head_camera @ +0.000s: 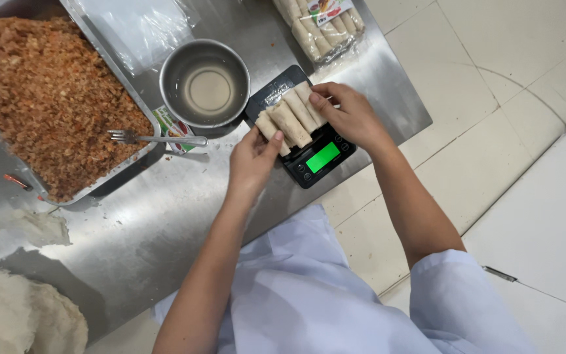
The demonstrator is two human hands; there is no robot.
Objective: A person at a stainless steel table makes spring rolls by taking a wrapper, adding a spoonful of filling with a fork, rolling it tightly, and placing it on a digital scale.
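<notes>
Three pale spring rolls (291, 116) lie side by side on a small black kitchen scale (309, 160) with a lit green display, near the steel table's edge. My left hand (251, 159) presses its thumb and fingers against the near end of the rolls. At the far end, my right hand (346, 113) has its fingertips on the outermost roll. Both hands bracket the row of rolls from opposite ends.
A large steel tray (116, 172) of brown minced filling sits at the left, a fork (158, 138) resting on its rim. A round metal bowl (205, 82) of water stands behind the scale. A packed bag of rolls (322, 26) lies farther back. Wrapper sheets (14, 314) lie lower left.
</notes>
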